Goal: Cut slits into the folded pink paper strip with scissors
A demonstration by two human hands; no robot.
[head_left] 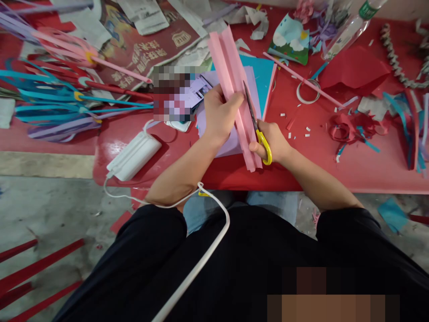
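Observation:
A long folded strip of pink paper (221, 58) is held up over the table, creased lengthwise and slanting down to the right. My left hand (219, 112) pinches it around the middle, thumb on top. In my right hand (273, 141) are scissors (266, 145) with yellow handles, my fingers through the loops. Their dark blades lie along the right side of the pink paper, pointing away from me; whether they are parted I cannot tell. Beneath are lilac sheets (214, 145) and a blue sheet (259, 69). A phone (203, 89) lies just left of my left hand.
A white power bank (134, 155) with a cable sits at the front left. Paper-strip flowers (60, 100) cover the left side. To the right are a tape roll (307, 91), a pink stick (301, 79), red paper scraps (355, 127) and a plastic bottle (350, 36).

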